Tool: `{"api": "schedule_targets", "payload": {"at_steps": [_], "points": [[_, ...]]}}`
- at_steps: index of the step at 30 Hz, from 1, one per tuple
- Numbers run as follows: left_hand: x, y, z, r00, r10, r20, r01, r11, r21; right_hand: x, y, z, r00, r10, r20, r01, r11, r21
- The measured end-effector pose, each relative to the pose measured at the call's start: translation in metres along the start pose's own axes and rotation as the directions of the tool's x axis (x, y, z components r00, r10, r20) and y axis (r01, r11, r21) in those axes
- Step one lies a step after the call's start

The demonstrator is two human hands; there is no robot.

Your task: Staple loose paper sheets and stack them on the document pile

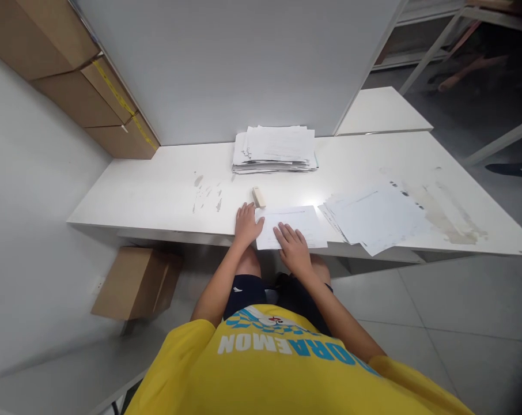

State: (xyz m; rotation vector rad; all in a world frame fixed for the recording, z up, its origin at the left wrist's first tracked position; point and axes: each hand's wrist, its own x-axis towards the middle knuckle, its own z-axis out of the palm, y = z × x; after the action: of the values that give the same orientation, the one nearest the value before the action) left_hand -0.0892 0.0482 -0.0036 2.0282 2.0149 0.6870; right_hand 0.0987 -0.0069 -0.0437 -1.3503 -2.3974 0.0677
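A white sheet of paper point(310, 222) lies at the table's front edge, its near side reaching slightly past the edge. My left hand point(246, 225) rests at the sheet's left side, fingers stretched forward on the table and thumb at the paper's edge. Flat on the middle of the sheet lies my right hand point(294, 246), its fingers extended. Just beyond my left fingertips is a small cream-coloured oblong block point(258, 197); its exact kind is unclear. Whether more sheets lie beneath the paper cannot be made out.
A stack of papers point(280, 147) stands against the grey panel point(244, 63). Loose sheets point(375, 216) spread to the right on the white table point(157, 190). Cardboard boxes point(127, 135) are piled at the back left; another box point(131, 282) is below the table.
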Motion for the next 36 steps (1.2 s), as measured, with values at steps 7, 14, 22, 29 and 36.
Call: {"api": "schedule_targets", "payload": {"at_steps": [7, 14, 22, 29, 36], "points": [[0.001, 0.000, 0.004, 0.999, -0.023, -0.029, 0.023, 1.000, -0.003, 0.021, 0.019, -0.010, 0.982, -0.069, 0.176, 0.063, 0.997, 0.044], [-0.002, -0.002, 0.004, 0.989, 0.004, -0.150, -0.011, 0.999, -0.049, 0.034, 0.044, -0.018, 0.954, -0.182, 0.238, 0.143, 0.975, 0.172], [-0.005, 0.003, -0.003, 0.983, 0.035, -0.181, -0.045, 0.997, -0.056, 0.024, 0.043, -0.010, 0.965, -0.163, 0.207, 0.134, 0.980, 0.145], [-0.006, 0.002, -0.002, 0.981, 0.042, -0.189, -0.051, 0.998, -0.043, 0.037, 0.043, -0.009, 0.959, -0.163, 0.233, 0.136, 0.983, 0.126], [-0.006, -0.001, 0.003, 0.982, 0.007, -0.188, -0.010, 1.000, -0.016, 0.038, 0.045, -0.011, 0.963, -0.194, 0.188, 0.174, 0.978, 0.119]]}}
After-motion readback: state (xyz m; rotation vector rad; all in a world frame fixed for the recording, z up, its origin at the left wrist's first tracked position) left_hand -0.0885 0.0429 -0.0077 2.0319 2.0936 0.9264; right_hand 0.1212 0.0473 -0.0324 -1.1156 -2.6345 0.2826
